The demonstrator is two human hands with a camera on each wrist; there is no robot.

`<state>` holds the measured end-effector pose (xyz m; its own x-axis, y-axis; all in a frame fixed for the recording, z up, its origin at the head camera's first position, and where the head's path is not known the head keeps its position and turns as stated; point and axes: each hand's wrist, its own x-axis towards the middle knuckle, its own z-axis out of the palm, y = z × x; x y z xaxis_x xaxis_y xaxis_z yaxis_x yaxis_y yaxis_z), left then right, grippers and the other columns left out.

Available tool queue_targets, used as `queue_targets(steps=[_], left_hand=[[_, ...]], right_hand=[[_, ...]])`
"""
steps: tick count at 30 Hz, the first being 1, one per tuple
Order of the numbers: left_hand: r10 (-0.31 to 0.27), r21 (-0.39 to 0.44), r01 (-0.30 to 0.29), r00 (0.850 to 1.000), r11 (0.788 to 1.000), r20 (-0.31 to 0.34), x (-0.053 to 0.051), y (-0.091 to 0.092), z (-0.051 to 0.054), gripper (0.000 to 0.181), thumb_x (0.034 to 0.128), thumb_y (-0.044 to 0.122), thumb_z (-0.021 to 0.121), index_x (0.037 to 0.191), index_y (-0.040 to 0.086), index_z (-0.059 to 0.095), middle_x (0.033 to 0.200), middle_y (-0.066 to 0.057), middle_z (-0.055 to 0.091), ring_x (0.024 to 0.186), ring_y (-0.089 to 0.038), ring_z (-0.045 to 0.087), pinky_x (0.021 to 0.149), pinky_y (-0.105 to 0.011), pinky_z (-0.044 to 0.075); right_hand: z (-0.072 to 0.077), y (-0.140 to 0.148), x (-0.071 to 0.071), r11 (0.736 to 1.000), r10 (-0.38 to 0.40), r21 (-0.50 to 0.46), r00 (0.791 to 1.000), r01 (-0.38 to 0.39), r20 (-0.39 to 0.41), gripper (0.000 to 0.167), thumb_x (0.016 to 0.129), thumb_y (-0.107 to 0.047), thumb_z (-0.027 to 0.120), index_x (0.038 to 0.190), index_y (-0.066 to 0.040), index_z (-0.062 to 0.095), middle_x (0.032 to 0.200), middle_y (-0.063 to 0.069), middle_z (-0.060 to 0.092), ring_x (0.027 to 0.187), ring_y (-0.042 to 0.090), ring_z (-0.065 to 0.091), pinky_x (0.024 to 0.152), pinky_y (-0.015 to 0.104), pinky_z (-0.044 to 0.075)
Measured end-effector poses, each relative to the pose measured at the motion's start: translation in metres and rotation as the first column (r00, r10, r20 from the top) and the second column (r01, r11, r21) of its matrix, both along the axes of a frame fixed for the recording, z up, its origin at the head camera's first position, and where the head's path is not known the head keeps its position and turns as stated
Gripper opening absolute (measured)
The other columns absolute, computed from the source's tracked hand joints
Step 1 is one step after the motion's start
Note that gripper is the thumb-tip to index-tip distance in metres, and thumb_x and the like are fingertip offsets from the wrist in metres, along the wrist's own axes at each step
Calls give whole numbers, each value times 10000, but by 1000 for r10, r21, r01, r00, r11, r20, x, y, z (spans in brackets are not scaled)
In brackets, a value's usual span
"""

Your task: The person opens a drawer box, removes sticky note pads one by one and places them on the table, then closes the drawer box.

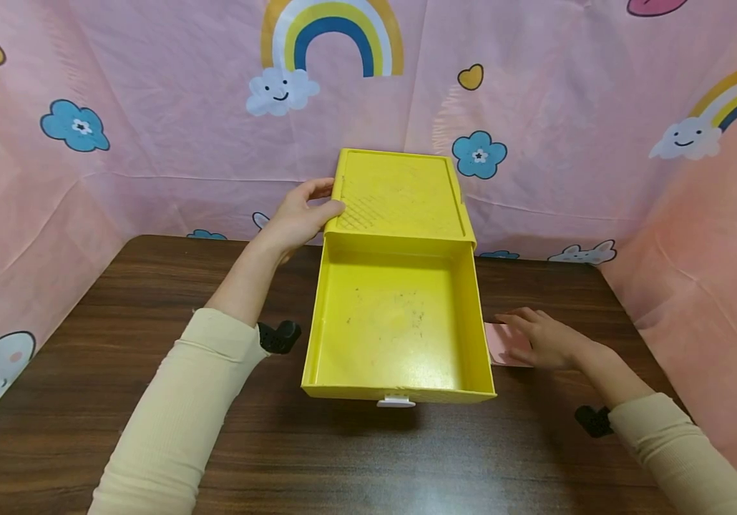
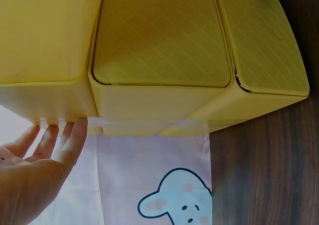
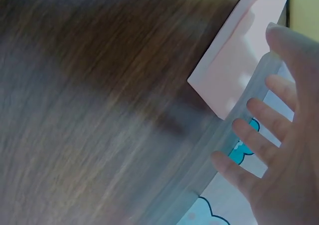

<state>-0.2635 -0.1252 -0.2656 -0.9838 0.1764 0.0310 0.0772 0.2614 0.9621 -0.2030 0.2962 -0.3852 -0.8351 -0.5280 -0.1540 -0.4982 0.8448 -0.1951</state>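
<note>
In the head view, a yellow drawer unit [image 1: 401, 189] stands mid-table with its yellow drawer [image 1: 394, 322] pulled toward me. Inside the drawer I see only dark specks; a white handle [image 1: 396, 402] sits on its front. My left hand [image 1: 294, 218] rests on the unit's left edge, thumb on top, fingers against the side. The left wrist view shows those fingers [image 2: 72, 140] fairly straight against yellow plastic. To the drawer's right, my right hand [image 1: 552, 340] is over a flat pink item [image 1: 500, 343], fingers spread. Whether it touches the pink item [image 3: 244, 55] I cannot tell.
Beneath everything is a dark wooden table [image 1: 246, 436]. A pink printed cloth [image 1: 175, 100] hangs behind it and along both sides. Black wrist cameras are worn by the left sleeve [image 1: 223, 343] and right sleeve [image 1: 652, 429].
</note>
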Motion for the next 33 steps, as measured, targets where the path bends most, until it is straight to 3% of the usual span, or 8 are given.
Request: queue_targets(steps=[9, 20, 33], left_hand=[[-1, -14, 1, 1000, 1000, -9, 1, -1, -1, 570, 895, 231, 561, 1416, 137, 350, 1411, -48, 364, 1142, -198, 491, 899, -350, 482], [2, -31, -3, 1000, 1000, -8, 0, -1, 0, 569, 901, 242, 558, 1420, 143, 346, 1412, -40, 374, 1178, -184, 457, 904, -349, 476], [0, -24, 0, 1000, 1000, 7, 2, -1, 2, 572, 906, 239, 552, 1429, 149, 338, 1423, -38, 369, 1186, -183, 454, 919, -351, 468]], right_hand=[[-3, 0, 0, 998, -4, -66, 999, 1, -49, 522, 866, -302, 626, 1321, -86, 488, 1259, 184, 477, 1123, 388, 468, 889, 581, 426], [-2, -7, 0, 985, -67, -168, 985, 39, -162, 427, 885, -217, 599, 1274, -53, 529, 1239, 194, 508, 1090, 377, 506, 868, 552, 444], [10, -17, 10, 965, -136, -254, 956, 68, -261, 429, 888, -330, 601, 1257, -116, 555, 1211, 110, 531, 1063, 317, 533, 804, 525, 478]])
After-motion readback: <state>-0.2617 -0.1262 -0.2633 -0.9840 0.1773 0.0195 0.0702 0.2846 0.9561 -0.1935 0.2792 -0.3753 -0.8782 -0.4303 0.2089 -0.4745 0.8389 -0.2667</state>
